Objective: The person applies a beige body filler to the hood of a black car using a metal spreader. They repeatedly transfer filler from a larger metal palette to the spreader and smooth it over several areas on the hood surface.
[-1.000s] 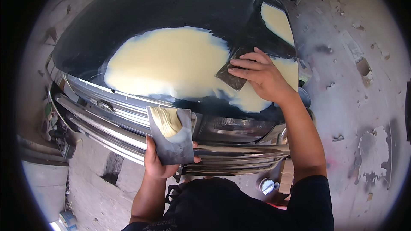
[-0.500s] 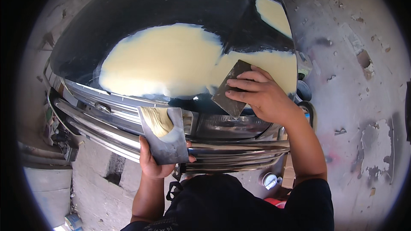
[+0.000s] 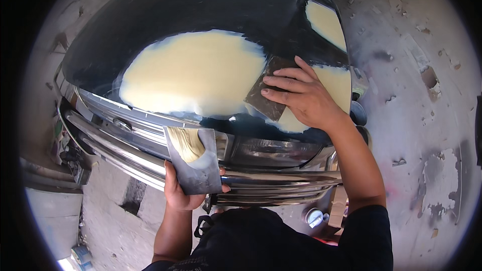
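Grey, scuffed floor [image 3: 396, 120] is seen around the front of a dark car [image 3: 165, 7], viewed from above and curved at the edges by the lens. Across its hood, a broad cream patch [image 3: 196, 73] is spread; a smaller patch [image 3: 324, 22] is set farther back on the right. By the right hand [image 3: 311, 98], a dark, flat spreader [image 3: 258, 98] is held over the bodywork at the right end of the broad patch. Its fingers are slightly parted and laid across the spreader's upper face; the thumb is hidden. By the left hand [image 3: 182, 195], a grey plate [image 3: 203, 175] is held above chrome bars [image 3: 281, 176], gripped between thumb and curled fingertips at opposite edges. Cream putty [image 3: 186, 143] is heaped at the plate's far end.
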The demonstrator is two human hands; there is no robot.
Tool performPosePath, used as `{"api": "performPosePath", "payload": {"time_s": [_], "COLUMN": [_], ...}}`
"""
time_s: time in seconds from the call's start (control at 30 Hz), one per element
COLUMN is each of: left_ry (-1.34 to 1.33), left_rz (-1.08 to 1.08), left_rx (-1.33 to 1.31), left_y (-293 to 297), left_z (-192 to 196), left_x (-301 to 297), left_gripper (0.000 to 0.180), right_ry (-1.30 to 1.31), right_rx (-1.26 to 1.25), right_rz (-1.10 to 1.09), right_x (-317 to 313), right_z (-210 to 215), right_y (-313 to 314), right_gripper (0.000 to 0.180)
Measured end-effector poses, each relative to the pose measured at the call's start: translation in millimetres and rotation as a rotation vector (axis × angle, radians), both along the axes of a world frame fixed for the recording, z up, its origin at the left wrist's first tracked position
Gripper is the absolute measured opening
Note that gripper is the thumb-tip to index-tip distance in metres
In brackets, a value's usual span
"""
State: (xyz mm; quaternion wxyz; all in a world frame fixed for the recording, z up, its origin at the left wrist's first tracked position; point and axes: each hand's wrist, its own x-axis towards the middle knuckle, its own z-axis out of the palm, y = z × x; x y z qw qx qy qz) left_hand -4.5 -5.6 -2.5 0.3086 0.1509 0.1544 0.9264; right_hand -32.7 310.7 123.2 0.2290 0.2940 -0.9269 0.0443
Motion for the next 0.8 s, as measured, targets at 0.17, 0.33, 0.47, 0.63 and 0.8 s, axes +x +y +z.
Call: {"api": "performPosePath", "payload": {"time_s": [0.17, 0.33, 0.47, 0.63, 0.8], "left_ry": [-0.01, -0.02, -0.028, -0.038, -0.043], "left_rz": [0.009, 0.014, 0.009, 0.021, 0.02], "left_rx": [0.002, 0.0, 0.013, 0.011, 0.037], "left_y": [0.5, 0.4, 3.0, 0.9, 2.0], "left_z": [0.0, -0.6, 1.2, 0.2, 0.1], "left_x": [-0.4, -0.5, -0.4, 0.7, -0.1], "left_gripper": [0.077, 0.079, 0.079, 0.08, 0.079], "right_ry": [-0.069, -0.015, 0.013, -0.051, 0.009], "right_rx": [0.004, 0.044, 0.063, 0.08, 0.061], "right_rz": [-0.027, -0.033, -0.036, -0.066, -0.065], "right_x": [2.7, 4.2, -1.7, 8.1, 5.1], "right_z": [-9.0, 0.1, -7.9, -5.9, -3.7], "right_y": [-0.7, -0.3, -0.2, -0.9, -6.0], "right_gripper": [0.037, 0.035, 0.036, 0.041, 0.04]}}
